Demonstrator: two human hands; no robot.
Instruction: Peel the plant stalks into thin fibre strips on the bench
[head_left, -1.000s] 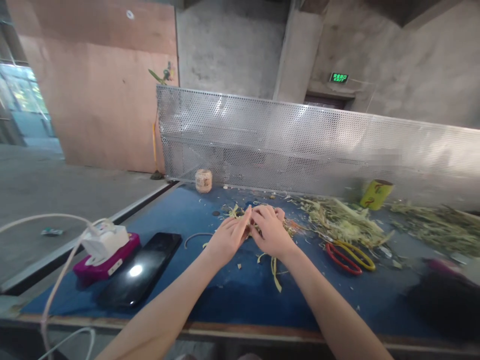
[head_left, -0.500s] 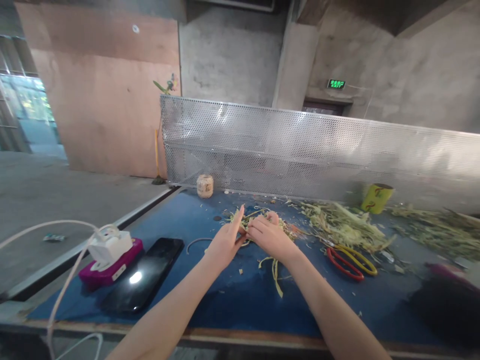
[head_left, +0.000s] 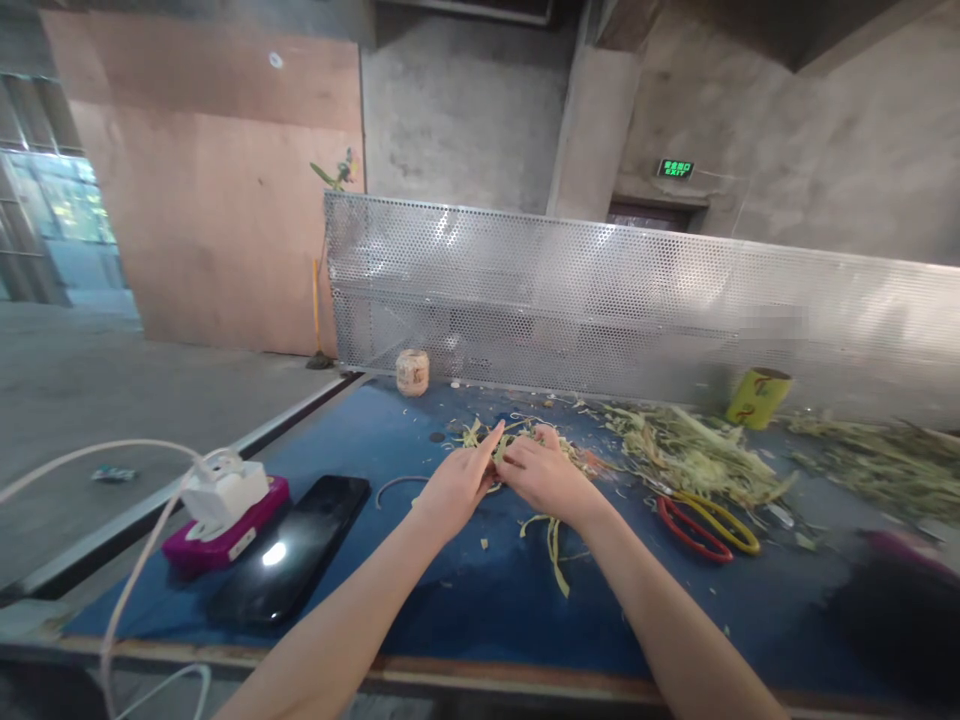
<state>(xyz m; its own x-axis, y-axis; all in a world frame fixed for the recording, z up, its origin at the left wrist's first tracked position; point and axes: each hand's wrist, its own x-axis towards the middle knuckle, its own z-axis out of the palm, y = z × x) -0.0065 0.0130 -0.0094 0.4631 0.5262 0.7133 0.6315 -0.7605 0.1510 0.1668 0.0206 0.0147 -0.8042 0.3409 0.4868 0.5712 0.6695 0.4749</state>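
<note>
My left hand [head_left: 459, 484] and my right hand [head_left: 546, 478] meet over the middle of the blue table. Both are closed on pale green plant strips [head_left: 474, 434], which look dried and shredded. The left index finger points up and away, with the thumb tucked toward the right hand. The right fingers are curled, and the fingertips touch or nearly touch the left hand. What lies between the fingers is mostly hidden. A few long loose strips [head_left: 556, 558] trail on the table below my right hand.
Right of my hands lie red-and-yellow-handled scissors [head_left: 705, 525], beside a heap of plant strips [head_left: 682, 455]. A yellow tube [head_left: 759, 398] and a twine spool [head_left: 412, 373] stand at the back. On the left are a black phone [head_left: 292, 548] and a purple power strip [head_left: 229, 530]. A perforated metal panel [head_left: 525, 290] borders the table.
My left index finger has tipped lower and toward the right hand. Both hands stay together at the same strips; the whole view has shifted slightly.
</note>
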